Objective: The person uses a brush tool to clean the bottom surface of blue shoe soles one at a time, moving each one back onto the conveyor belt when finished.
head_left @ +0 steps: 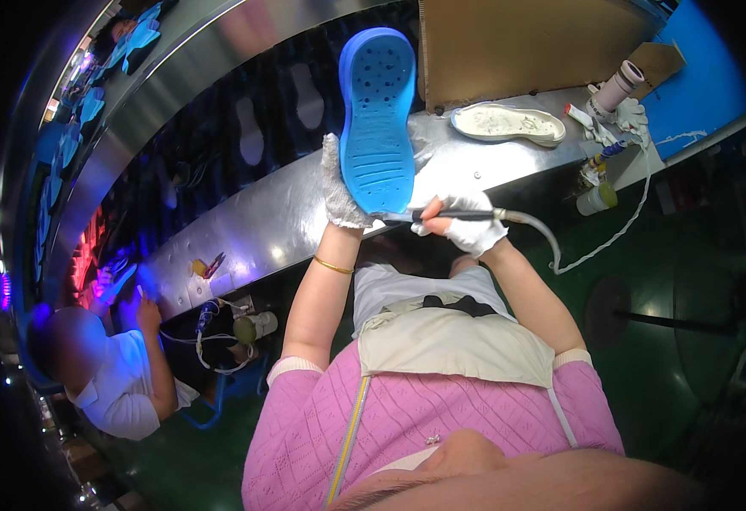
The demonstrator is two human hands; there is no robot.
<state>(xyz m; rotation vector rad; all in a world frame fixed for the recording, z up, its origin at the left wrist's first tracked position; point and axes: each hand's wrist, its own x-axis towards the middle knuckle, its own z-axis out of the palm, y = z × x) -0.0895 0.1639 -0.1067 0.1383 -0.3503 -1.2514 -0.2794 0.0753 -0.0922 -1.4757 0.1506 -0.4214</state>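
Note:
My left hand (340, 189), in a pale work glove, grips the near left edge of a blue shoe sole (377, 128). The sole stands over the bench with its hollow inner side towards me, showing small holes at the far end and ridges lower down. In my right hand (467, 226), gloved with bare fingertips, is a black-handled glue brush (456, 215) fed by a clear hose (543, 232). Its tip meets the sole's near end; the bristles are hard to make out. A white sole (509, 124) lies on the bench to the right.
The metal bench (279, 234) runs across in front of me, beside a conveyor carrying dark rows with pale soles (249, 132). A cardboard sheet (535, 51) stands behind. Right are a pinkish tube (620, 85) and a hanging bottle (596, 200). Another person (117, 375) works at left.

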